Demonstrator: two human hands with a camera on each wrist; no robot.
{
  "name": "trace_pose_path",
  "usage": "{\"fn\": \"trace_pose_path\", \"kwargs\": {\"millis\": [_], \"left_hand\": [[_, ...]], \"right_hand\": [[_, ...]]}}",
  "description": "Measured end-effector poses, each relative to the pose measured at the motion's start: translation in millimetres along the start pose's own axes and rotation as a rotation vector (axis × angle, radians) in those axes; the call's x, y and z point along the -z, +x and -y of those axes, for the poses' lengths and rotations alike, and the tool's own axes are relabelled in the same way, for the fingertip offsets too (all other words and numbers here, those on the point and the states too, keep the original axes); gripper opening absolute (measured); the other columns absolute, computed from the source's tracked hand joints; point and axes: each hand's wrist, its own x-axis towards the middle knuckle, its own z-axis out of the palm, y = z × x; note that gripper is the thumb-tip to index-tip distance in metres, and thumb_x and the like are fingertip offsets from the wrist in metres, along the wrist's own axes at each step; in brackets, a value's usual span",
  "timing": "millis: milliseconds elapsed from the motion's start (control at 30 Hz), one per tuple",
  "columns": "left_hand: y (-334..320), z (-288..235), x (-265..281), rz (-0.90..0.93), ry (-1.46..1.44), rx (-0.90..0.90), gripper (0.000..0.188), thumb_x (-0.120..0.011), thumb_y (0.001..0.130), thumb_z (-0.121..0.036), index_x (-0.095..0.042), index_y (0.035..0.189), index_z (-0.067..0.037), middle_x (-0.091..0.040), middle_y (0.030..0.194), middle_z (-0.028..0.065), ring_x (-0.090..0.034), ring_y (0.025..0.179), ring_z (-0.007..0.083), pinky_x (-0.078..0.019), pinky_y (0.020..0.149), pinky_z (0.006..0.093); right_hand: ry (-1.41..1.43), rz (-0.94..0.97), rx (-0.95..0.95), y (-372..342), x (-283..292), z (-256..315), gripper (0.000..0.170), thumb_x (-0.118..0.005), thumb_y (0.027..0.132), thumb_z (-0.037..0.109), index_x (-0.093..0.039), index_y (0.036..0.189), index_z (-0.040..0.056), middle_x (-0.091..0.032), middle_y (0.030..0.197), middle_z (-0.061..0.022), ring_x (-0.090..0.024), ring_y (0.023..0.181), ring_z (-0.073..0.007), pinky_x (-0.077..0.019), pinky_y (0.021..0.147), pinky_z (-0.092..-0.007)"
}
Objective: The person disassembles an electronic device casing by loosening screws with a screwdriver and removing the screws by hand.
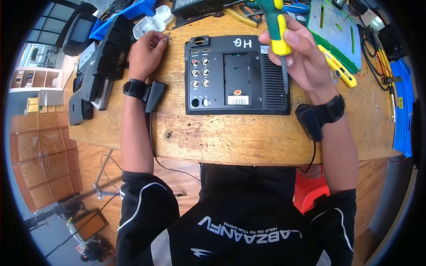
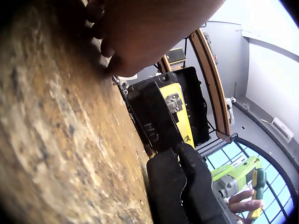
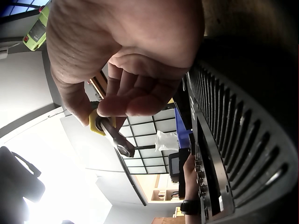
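A black device [image 1: 242, 75] with round jacks and a slotted vent lies on the wooden bench in the head view. Above its right side, the right hand [image 1: 304, 57] grips a green and yellow screwdriver [image 1: 278, 37], its shaft pointing down toward the vent. In the right wrist view, thumb and fingers of the right hand [image 3: 126, 60] hold the screwdriver [image 3: 110, 130] beside the vent [image 3: 238, 135]. At the device's upper left, the left hand [image 1: 146, 55] has its thumb and index finger bent together by small metal screws [image 1: 168, 36]; whether it pinches one is unclear.
A white tray [image 1: 153, 22] lies beyond the left hand, near a blue bin [image 1: 122, 20]. Black cases [image 1: 111, 53] stand at the left. A yellow tool [image 1: 339, 68] and a green-edged board [image 1: 335, 33] lie at the right. Cables run from both wrist cameras.
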Motion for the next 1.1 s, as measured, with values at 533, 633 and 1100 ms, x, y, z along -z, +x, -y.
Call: {"fn": "trace_pose_path", "kwargs": {"millis": [533, 633, 1100], "left_hand": [[2.5, 7.8, 4.3, -0.005, 0.036, 0.020, 0.027, -0.068, 0.096, -0.031, -0.075, 0.103, -0.006, -0.075, 0.089, 0.0140, -0.073, 0.083, 0.0296, -0.0543, 0.075, 0.0396], [-1.3, -6.2, 10.8, 0.031, 0.073, 0.054, 0.025, -0.068, 0.098, -0.023, -0.073, 0.104, 0.001, -0.074, 0.086, 0.0134, -0.068, 0.076, 0.0155, -0.0529, 0.073, 0.0317], [-1.9, -7.4, 10.4, 0.014, 0.059, 0.024, 0.022, -0.073, 0.091, -0.021, -0.075, 0.098, 0.000, -0.072, 0.076, 0.0066, -0.065, 0.069, 0.0109, -0.0518, 0.067, 0.0278]], "right_hand": [[-0.010, -0.020, 0.006, 0.3, -1.3, 0.7, 0.047, -0.060, 0.101, 0.026, -0.049, 0.139, 0.0000, -0.070, 0.113, -0.0145, -0.048, 0.060, -0.0013, -0.0471, 0.065, -0.0218], [-0.015, -0.009, -0.004, 1.3, 0.4, 1.4, 0.047, -0.061, 0.101, 0.027, -0.048, 0.139, 0.0002, -0.070, 0.113, -0.0149, -0.049, 0.060, -0.0011, -0.0478, 0.066, -0.0219], [-0.015, 0.000, -0.008, 1.3, -1.5, 1.7, 0.050, -0.062, 0.101, 0.027, -0.048, 0.140, 0.0000, -0.071, 0.115, -0.0155, -0.049, 0.060, -0.0011, -0.0490, 0.067, -0.0211]]}}
